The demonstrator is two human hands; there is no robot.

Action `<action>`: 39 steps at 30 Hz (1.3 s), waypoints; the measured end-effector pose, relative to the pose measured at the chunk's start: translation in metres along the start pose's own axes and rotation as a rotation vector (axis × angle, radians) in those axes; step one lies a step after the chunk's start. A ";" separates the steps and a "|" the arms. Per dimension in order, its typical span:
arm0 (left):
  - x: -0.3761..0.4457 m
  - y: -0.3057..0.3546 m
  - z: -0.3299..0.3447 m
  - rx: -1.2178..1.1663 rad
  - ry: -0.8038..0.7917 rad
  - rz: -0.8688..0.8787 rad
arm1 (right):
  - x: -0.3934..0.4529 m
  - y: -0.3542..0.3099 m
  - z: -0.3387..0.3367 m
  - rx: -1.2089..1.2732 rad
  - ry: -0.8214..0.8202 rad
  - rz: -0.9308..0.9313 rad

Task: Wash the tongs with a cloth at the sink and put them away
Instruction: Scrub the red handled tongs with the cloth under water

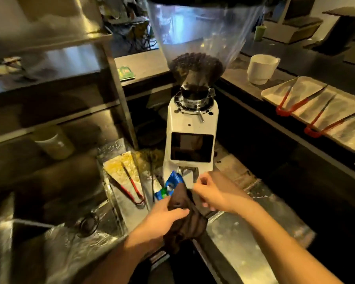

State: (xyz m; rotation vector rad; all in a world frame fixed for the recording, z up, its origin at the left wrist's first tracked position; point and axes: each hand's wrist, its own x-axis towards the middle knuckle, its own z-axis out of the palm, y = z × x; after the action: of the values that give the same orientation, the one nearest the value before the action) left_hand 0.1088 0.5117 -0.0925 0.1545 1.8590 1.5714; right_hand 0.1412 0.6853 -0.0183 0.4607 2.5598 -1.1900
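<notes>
My left hand [161, 219] grips a dark brown cloth [186, 217] that hangs crumpled in front of the coffee grinder. Just right of it, my right hand [215, 196] pinches the cloth's upper edge with its fingers. A pair of red-handled tongs [130, 186] lies on a soiled tray [119, 167] on the steel counter, left of my hands. Two more red-handled tongs [295, 101] [326, 124] rest on pale trays [275, 91] on the right-hand ledge. The steel sink [29, 242] with its drain [86, 223] sits at the lower left.
A white coffee grinder [190, 138] with a bean hopper stands directly ahead. Blue packaging [169, 186] lies at its base. Steel shelves [49, 119] rise at the left with a pale cup [54, 143]. A white jug [260, 68] sits on the right counter.
</notes>
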 end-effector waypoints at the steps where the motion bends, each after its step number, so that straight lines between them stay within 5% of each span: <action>1: -0.002 -0.009 -0.010 -0.033 0.034 -0.003 | 0.006 -0.004 0.013 0.013 -0.010 -0.021; 7: -0.003 -0.045 -0.081 -0.154 0.329 -0.131 | 0.058 -0.029 0.091 -0.034 -0.067 -0.099; 14: -0.003 -0.078 -0.155 -0.382 0.703 -0.257 | 0.146 -0.042 0.186 -0.418 -0.091 -0.103; 20: -0.010 -0.095 -0.188 -0.488 0.748 -0.310 | 0.193 -0.037 0.245 -0.625 0.038 -0.204; 25: -0.025 -0.106 -0.212 -0.488 0.772 -0.309 | 0.213 -0.053 0.266 -0.226 0.200 0.024; 31: -0.056 -0.111 -0.249 -0.614 0.816 -0.261 | 0.199 -0.086 0.262 -0.552 0.183 -0.126; 35: -0.080 -0.110 -0.290 -0.550 0.873 -0.263 | 0.173 -0.135 0.263 -0.174 0.090 -0.239; 39: -0.105 -0.108 -0.337 -0.488 0.888 -0.251 | 0.135 -0.180 0.287 0.317 -0.257 -0.066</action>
State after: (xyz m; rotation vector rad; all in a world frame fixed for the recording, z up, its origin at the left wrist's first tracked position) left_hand 0.0337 0.1524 -0.1361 -1.1084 1.8905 2.0179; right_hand -0.0196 0.3756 -0.1246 0.2680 2.1945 -1.5765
